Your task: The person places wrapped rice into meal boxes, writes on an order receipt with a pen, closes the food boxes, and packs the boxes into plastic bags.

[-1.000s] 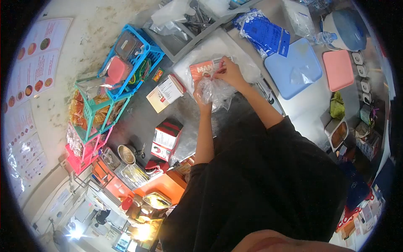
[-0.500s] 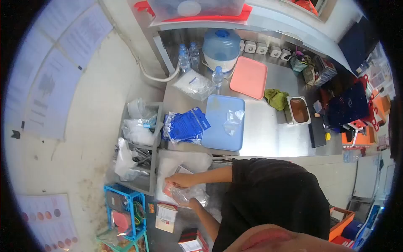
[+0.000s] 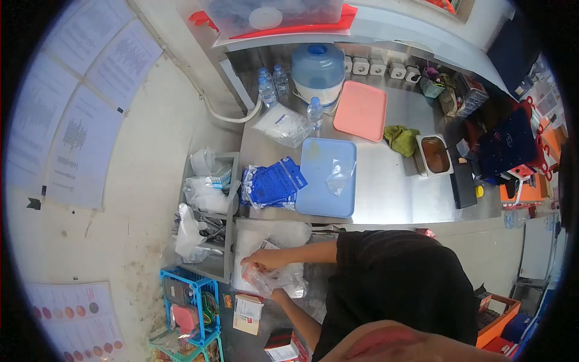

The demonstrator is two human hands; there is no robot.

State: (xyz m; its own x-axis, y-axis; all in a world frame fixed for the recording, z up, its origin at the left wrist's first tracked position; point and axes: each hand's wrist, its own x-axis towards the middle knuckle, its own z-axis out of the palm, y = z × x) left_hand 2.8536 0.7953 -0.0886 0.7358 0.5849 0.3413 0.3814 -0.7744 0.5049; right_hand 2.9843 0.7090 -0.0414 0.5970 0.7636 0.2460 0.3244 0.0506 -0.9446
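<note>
- The right hand (image 3: 265, 259) bends its fingers over one end of a clear plastic bag (image 3: 280, 279), grasping the film; the bag lies directly under the palm and spreads toward the other hand.
- The left hand (image 3: 278, 294) grips the bag's opposite side, its fingers mostly hidden by the film, which is thin, glossy and crumpled into soft folds between the two hands.
- Just beside the right wrist, a flat printed card (image 3: 268, 244), white with dark marks, pokes out.
- Beneath and beyond the right hand spreads a cloudy white plastic sheet (image 3: 253, 232), smooth and slightly rumpled.
- Near the left hand stand a cream-and-white carton (image 3: 247, 314), flat-sided with a red edge, and a red, white and black box (image 3: 283, 349); both rest on the dark desk (image 3: 315, 304).
- Past the right hand's fingertips is a grey plastic bin (image 3: 228, 250), straight-walled, with a limp white bag (image 3: 190, 232) inside; beside it, a blue lattice basket (image 3: 198, 289).
- Farther off on the right hand's outer side lie glossy blue packets (image 3: 271, 184) and a matte blue tray (image 3: 316, 202) with rounded corners.
- Farthest from the hands are a pink tray (image 3: 362, 114), a crumpled green cloth (image 3: 401, 140) and a rounded, translucent blue water container (image 3: 318, 66).
</note>
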